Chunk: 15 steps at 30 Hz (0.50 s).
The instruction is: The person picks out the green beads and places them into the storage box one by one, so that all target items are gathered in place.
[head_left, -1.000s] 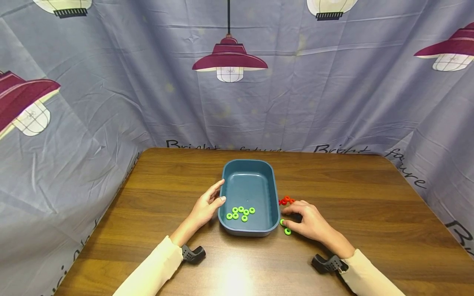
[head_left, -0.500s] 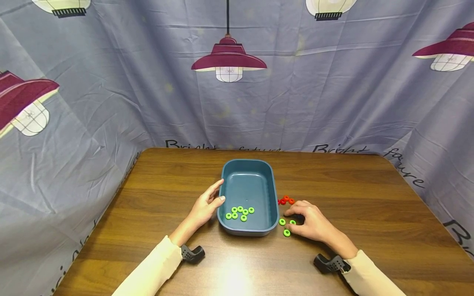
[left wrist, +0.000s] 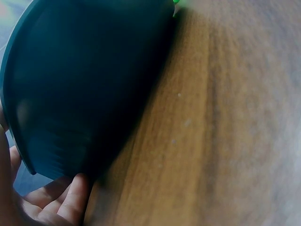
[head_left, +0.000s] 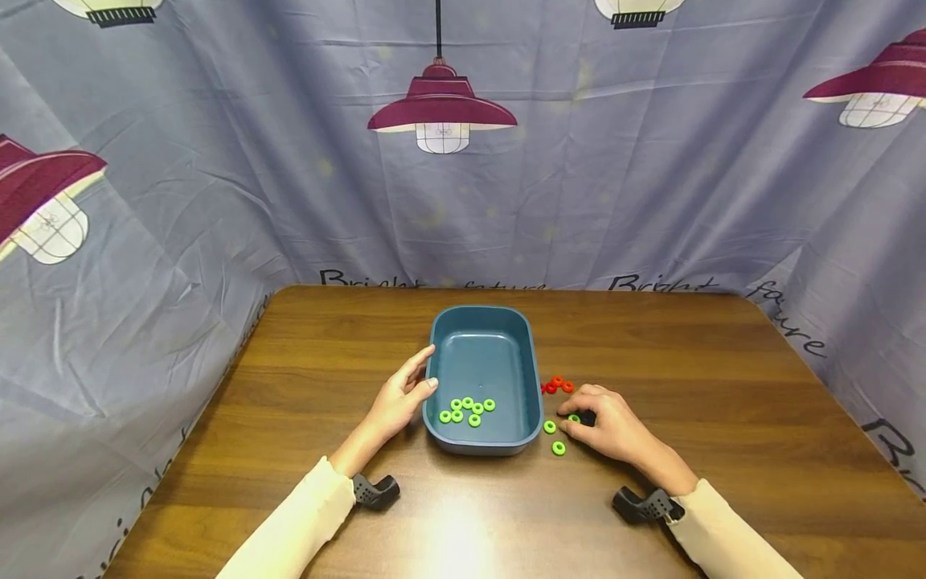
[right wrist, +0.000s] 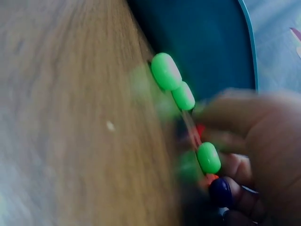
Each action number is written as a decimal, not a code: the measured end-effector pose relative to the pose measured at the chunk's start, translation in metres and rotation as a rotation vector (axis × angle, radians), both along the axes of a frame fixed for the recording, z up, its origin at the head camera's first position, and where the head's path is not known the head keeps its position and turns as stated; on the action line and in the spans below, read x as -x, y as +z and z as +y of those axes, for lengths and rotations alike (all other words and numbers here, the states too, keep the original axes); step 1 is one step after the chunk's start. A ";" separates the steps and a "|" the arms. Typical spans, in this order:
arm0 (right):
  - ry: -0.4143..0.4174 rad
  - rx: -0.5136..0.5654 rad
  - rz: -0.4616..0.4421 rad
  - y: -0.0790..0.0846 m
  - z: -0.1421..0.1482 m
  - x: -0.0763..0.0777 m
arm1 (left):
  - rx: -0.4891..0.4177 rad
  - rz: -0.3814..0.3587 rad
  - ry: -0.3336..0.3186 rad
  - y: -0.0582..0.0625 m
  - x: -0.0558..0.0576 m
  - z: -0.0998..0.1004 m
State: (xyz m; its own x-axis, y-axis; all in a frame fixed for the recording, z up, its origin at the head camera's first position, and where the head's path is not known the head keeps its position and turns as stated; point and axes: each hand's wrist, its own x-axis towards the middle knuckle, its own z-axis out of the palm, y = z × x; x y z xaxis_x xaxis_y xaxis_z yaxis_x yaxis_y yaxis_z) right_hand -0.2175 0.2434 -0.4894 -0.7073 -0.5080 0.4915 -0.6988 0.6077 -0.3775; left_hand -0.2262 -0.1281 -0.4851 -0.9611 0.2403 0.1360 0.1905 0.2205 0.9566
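Note:
A dark blue-green bin stands on the table with several green rings in its near end. My left hand holds its left side, thumb at the rim and fingers curled against the outer wall. Over the table right of the bin, my right hand has bent fingers with a gap between thumb and forefinger. A green ring lies in that gap, with a dark blue piece near the fingers. Two more green rings lie between the hand and bin. The palm hides what is beneath it.
Several red rings lie beyond my right hand, close to the bin's right wall. Wood-grain table surrounds the bin. A grey-blue curtain printed with lamps hangs behind and at both sides.
The right thumb has come off the green ring by the bin and shifted away from me. Another green ring now shows between thumb and forefinger. The left hand and bin stay put.

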 end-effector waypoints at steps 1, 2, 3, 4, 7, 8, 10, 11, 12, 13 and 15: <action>0.001 0.007 -0.010 0.000 0.000 0.000 | 0.000 -0.006 0.000 0.001 0.000 0.000; 0.002 0.012 -0.020 0.000 0.001 0.000 | -0.001 -0.010 -0.001 0.001 0.000 0.000; 0.003 0.017 -0.027 0.000 0.001 0.000 | -0.002 -0.012 -0.002 0.002 0.000 0.000; 0.004 0.018 -0.033 0.000 0.001 0.000 | -0.004 -0.015 -0.004 0.002 -0.001 0.000; 0.004 0.018 -0.043 0.000 0.001 -0.001 | -0.004 -0.017 -0.003 0.002 -0.001 0.000; 0.006 0.016 -0.044 0.000 0.000 -0.001 | -0.003 -0.017 -0.004 0.002 -0.001 0.000; 0.013 0.007 -0.048 0.001 -0.002 -0.002 | -0.005 -0.014 -0.006 0.002 0.000 0.000; 0.019 0.003 -0.052 0.001 -0.002 -0.002 | -0.005 -0.010 -0.005 0.002 0.000 0.000; 0.027 0.000 -0.056 0.001 -0.003 -0.003 | -0.008 -0.008 -0.006 0.002 0.000 0.000; 0.034 -0.003 -0.056 0.001 -0.003 -0.003 | -0.010 -0.006 -0.008 0.001 0.000 0.000; 0.035 -0.002 -0.056 0.001 -0.002 -0.003 | -0.014 -0.003 -0.008 0.001 0.000 0.001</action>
State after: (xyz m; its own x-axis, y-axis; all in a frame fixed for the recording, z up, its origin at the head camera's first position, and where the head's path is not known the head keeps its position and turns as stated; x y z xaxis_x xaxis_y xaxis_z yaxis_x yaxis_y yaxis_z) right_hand -0.2150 0.2417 -0.4881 -0.7155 -0.5339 0.4506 -0.6974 0.5843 -0.4150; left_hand -0.2261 -0.1274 -0.4841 -0.9597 0.2458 0.1362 0.1889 0.2057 0.9602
